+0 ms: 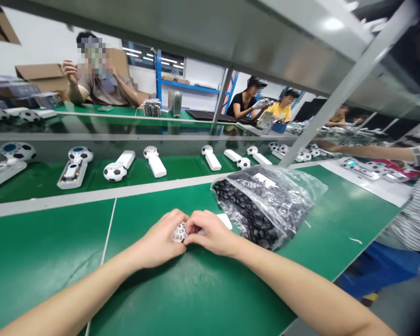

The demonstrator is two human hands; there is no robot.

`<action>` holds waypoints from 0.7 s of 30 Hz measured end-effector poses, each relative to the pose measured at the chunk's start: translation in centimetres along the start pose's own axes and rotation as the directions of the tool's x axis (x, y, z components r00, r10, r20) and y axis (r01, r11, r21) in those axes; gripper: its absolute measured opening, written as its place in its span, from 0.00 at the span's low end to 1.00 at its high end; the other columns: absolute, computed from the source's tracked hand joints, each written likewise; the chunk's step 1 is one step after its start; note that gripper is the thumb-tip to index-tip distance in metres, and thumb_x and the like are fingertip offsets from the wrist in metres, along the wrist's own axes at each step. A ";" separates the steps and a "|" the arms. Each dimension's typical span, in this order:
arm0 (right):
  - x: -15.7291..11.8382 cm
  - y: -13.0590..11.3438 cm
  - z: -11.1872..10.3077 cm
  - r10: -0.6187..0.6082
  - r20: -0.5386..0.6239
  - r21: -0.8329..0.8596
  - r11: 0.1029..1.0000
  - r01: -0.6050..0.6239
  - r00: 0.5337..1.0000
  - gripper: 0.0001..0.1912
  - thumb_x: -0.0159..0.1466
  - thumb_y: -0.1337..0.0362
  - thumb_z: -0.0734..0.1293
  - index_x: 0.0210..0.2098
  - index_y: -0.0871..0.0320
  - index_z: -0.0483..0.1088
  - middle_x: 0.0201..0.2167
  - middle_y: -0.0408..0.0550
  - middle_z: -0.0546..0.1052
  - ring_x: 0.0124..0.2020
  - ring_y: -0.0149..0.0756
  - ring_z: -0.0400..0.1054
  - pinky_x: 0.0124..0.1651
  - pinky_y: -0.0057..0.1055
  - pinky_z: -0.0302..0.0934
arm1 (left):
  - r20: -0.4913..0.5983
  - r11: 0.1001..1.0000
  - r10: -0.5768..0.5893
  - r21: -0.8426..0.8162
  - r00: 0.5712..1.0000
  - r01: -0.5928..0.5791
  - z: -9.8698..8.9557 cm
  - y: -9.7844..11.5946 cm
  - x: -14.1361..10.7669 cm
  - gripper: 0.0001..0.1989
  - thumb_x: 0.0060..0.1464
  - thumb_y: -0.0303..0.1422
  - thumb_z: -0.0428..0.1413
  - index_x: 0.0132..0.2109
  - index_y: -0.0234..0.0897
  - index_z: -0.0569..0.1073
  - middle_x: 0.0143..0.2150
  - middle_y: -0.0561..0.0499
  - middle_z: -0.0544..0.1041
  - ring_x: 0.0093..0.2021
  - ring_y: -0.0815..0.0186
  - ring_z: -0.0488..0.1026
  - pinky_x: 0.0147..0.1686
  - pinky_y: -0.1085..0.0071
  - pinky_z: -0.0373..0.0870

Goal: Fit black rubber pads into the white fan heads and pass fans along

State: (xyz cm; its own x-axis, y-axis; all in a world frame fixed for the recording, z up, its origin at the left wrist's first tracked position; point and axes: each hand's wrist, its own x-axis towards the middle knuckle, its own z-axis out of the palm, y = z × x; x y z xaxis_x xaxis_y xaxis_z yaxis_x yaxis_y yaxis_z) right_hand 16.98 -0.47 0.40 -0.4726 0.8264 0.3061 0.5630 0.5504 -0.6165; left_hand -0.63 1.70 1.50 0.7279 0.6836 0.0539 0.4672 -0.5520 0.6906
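My left hand [161, 239] is closed around a white soccer-ball-shaped head [179, 232] with an open lattice surface. My right hand [213, 233] meets it from the right, thumb and fingers pinched together at the ball's edge; whatever lies between those fingertips is hidden. Beyond my right hand shows the end of a white handle [225, 220], which seems to belong to the same device. Just to the right, a clear plastic bag [294, 186] full of small black pieces [243, 210] lies on the green tabletop [154, 298].
Behind a pale rail [56, 200], several soccer-ball-headed devices [156, 161] lie along a green strip. A slanted metal post [322, 121] and an overhead shelf [196, 37] frame the bench. A co-worker's arm [374, 151] reaches in at right, above a white sheet [364, 184]. Other people sit opposite.
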 end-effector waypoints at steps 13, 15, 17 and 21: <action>-11.8 2.2 -11.4 0.099 -0.773 -0.192 0.905 -0.379 0.627 0.10 0.61 0.58 0.63 0.40 0.54 0.65 0.46 0.53 0.67 0.47 0.43 0.62 0.42 0.37 0.61 | -0.505 0.977 -0.080 0.130 0.860 0.167 -6.9 -4.1 11.7 0.25 0.47 0.40 0.51 0.52 0.35 0.62 0.54 0.41 0.65 0.55 0.52 0.62 0.54 0.57 0.59; -14.4 4.8 -13.6 0.160 -0.824 -0.175 0.841 -0.512 0.544 0.14 0.59 0.55 0.64 0.41 0.55 0.65 0.49 0.55 0.66 0.51 0.46 0.60 0.44 0.40 0.61 | -0.550 0.965 -0.113 0.140 0.828 0.224 -6.3 -4.9 14.0 0.30 0.48 0.42 0.52 0.56 0.31 0.58 0.58 0.35 0.61 0.60 0.45 0.55 0.56 0.50 0.52; -16.2 7.3 -16.1 0.324 -0.842 -0.055 0.742 -0.668 0.430 0.18 0.56 0.54 0.66 0.42 0.57 0.65 0.51 0.56 0.64 0.55 0.49 0.56 0.49 0.43 0.59 | -0.594 0.954 -0.123 0.150 0.795 0.260 -4.1 -5.0 15.3 0.37 0.48 0.47 0.52 0.59 0.29 0.54 0.63 0.30 0.49 0.64 0.39 0.41 0.57 0.42 0.43; -17.4 11.2 -22.1 0.485 -0.841 0.123 0.603 -0.788 0.240 0.18 0.56 0.59 0.68 0.44 0.61 0.66 0.50 0.59 0.66 0.57 0.49 0.54 0.59 0.47 0.47 | -0.508 0.979 -0.053 0.143 0.860 0.145 1.9 -3.1 15.8 0.43 0.48 0.54 0.49 0.63 0.31 0.48 0.67 0.32 0.39 0.66 0.43 0.36 0.60 0.47 0.43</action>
State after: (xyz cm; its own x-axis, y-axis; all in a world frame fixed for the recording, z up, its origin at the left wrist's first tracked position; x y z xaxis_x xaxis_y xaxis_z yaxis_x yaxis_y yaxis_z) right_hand 46.50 -6.07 4.18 0.7298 0.5651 0.3848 0.6290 -0.3343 -0.7019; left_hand 10.34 13.30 -1.19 0.3461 0.8594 0.3765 0.6348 -0.5100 0.5805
